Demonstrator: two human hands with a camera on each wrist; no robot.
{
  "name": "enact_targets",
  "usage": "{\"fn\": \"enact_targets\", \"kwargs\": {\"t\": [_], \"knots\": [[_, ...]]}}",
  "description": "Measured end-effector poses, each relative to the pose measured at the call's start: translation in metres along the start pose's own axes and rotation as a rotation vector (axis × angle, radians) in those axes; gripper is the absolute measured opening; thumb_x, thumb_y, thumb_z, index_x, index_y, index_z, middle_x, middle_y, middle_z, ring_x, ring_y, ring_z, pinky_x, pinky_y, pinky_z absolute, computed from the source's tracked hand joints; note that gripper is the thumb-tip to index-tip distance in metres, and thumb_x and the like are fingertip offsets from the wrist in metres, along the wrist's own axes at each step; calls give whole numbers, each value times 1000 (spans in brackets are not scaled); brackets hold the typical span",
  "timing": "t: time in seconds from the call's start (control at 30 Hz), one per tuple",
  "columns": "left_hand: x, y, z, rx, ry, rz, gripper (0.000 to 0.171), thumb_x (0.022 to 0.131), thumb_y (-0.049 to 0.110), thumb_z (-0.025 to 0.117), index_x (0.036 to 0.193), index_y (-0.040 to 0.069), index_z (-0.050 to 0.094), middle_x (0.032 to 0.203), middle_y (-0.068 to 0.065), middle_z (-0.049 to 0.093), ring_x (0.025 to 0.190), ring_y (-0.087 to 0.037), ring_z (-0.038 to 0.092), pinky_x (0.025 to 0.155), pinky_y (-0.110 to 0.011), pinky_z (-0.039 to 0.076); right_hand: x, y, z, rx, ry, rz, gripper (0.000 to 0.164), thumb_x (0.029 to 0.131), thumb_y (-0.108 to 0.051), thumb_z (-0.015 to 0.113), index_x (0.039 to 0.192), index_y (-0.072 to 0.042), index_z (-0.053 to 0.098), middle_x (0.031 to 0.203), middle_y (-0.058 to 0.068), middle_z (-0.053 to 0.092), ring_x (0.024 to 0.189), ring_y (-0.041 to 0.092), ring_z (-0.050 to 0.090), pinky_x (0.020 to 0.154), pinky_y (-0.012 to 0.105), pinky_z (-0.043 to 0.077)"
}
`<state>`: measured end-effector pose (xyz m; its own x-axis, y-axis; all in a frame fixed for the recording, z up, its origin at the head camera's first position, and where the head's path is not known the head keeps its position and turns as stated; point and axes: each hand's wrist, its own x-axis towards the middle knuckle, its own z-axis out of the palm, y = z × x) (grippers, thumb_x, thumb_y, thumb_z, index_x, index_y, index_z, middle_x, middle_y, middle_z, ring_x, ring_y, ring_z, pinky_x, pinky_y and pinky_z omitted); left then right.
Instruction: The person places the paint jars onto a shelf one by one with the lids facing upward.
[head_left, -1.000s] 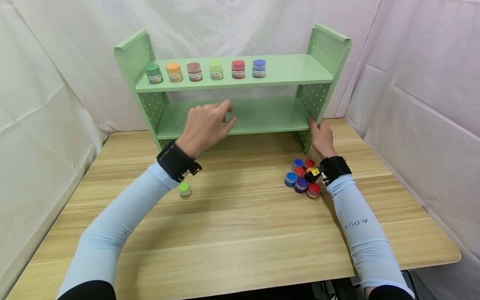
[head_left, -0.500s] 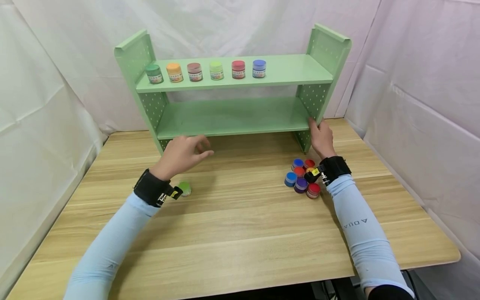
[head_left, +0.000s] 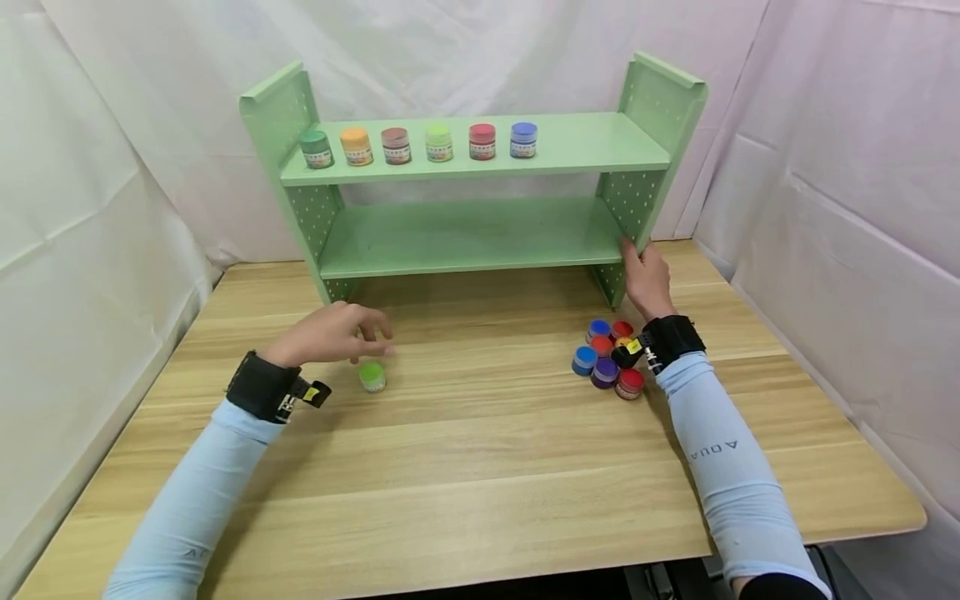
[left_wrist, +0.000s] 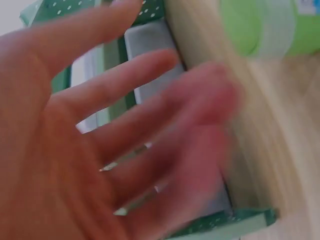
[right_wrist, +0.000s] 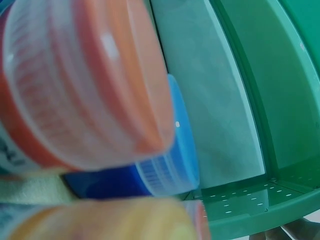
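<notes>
My left hand (head_left: 337, 333) hovers just behind a small jar with a light green lid (head_left: 372, 377), its fingers spread and loosely bent, holding nothing. In the left wrist view the palm and fingers (left_wrist: 115, 130) blur in front of the light green jar (left_wrist: 285, 25). A two-tier green shelf (head_left: 480, 237) stands at the back of the table; my right hand (head_left: 647, 279) grips the lower part of its right side panel, thumb on the inner side. Along the upper tier stand several jars, from a dark green jar (head_left: 317, 148) at left to a blue jar (head_left: 523, 140).
By my right wrist several jars cluster on the wooden table (head_left: 480, 467), among them a purple-lidded jar (head_left: 604, 372) and a red-lidded jar (head_left: 630, 384). An orange-red jar (right_wrist: 90, 80) fills much of the right wrist view. White cloth (head_left: 840, 250) surrounds the table.
My left hand has come down from in front of the shelf, toward the left and nearer me, to the light green jar. My right hand stays on the side panel.
</notes>
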<state>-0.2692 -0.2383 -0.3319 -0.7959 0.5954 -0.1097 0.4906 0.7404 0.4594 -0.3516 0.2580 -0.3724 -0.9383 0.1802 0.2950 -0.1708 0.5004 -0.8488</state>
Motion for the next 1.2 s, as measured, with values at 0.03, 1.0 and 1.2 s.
{"fn": "enact_targets", "kwargs": {"t": [0.03, 1.0, 1.2], "knots": [[-3, -2, -2, -10, -41, -19, 36, 97, 33, 72, 122, 7, 72, 92, -3, 79, 67, -24, 72, 64, -32, 56, 0, 0, 1, 0, -5, -1, 73, 105, -61, 34, 160, -13, 38, 152, 25, 53, 136, 44, 54, 109, 62, 45], [27, 7, 17, 35, -132, 148, 28, 91, 16, 78, 119, 11, 76, 110, 0, 78, 100, -18, 71, 87, -39, 58, 1, 2, -3, -7, 2, -8, 73, 105, -61, 33, 159, -12, 38, 152, 24, 53, 137, 45, 53, 109, 64, 45], [42, 17, 23, 33, -111, 162, 31, 94, 14, 75, 124, 8, 74, 113, -4, 78, 103, -20, 71, 88, -42, 58, 1, 2, -1, 5, 4, -10, 72, 105, -61, 34, 157, -11, 41, 151, 24, 54, 138, 42, 53, 110, 62, 44]]}}
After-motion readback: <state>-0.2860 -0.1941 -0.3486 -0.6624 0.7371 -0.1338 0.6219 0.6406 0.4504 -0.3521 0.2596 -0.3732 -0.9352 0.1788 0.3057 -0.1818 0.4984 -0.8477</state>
